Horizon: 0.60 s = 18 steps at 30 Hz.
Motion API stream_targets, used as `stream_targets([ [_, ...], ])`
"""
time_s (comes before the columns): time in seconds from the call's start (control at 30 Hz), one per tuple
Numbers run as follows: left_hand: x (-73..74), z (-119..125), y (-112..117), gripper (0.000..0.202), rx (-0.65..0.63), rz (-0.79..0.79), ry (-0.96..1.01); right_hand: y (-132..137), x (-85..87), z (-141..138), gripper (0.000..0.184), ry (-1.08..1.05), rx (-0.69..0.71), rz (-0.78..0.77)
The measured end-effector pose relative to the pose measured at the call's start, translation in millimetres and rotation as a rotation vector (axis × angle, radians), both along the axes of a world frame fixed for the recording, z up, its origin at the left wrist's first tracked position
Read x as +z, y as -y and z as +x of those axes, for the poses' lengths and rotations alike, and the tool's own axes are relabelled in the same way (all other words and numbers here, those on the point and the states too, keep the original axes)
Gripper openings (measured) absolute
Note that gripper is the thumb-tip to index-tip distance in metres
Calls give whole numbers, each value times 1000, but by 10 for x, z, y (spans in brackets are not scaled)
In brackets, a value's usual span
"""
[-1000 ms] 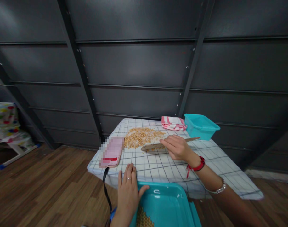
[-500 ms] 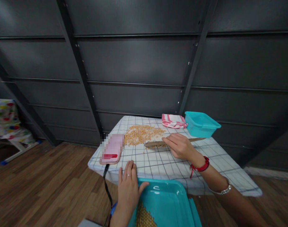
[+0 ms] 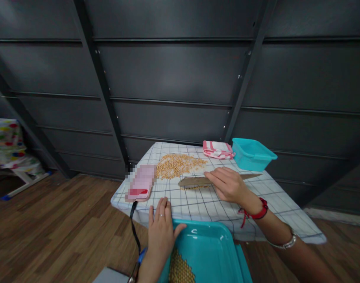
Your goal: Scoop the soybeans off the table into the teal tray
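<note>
My right hand (image 3: 227, 184) is closed around a long, flat brown strip (image 3: 194, 181), laid across the checked tablecloth. A few yellow beans show along the strip's near edge. Beyond it spreads a loose pile of yellow soybeans (image 3: 175, 166), with paler bits on its right side. My left hand (image 3: 161, 230) lies flat with fingers stretched out at the table's front edge. Its thumb rests over the left rim of a turquoise plastic tray (image 3: 209, 251). More soybeans (image 3: 180, 269) lie in the tray's lower left part, partly cut off by the frame.
A pink phone (image 3: 143, 181), partly blurred, lies left of the pile with a black strap hanging down. At the back right are a folded pink-and-white towel (image 3: 218, 149) and a turquoise basin (image 3: 252, 154). A dark panelled wall (image 3: 174, 74) stands behind the table.
My right hand has brought the strip slightly nearer to me, and a few beans now show along its near edge. My left hand keeps its place at the tray's rim.
</note>
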State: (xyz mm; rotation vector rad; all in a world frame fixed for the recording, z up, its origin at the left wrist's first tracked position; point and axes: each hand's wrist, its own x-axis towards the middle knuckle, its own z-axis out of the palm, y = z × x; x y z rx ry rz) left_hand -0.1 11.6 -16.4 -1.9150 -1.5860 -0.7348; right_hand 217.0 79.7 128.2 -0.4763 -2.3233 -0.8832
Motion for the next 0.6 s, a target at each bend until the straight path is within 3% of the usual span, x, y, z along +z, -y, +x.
stream_targets([
  [0.23,9,-2,-1,75,5,1,-22,-66,-64,41,30,-2,-26,-1],
  [0.6,-9,5,3,76,8,-14,-18,132,-194,6,28,15,-10,-40],
])
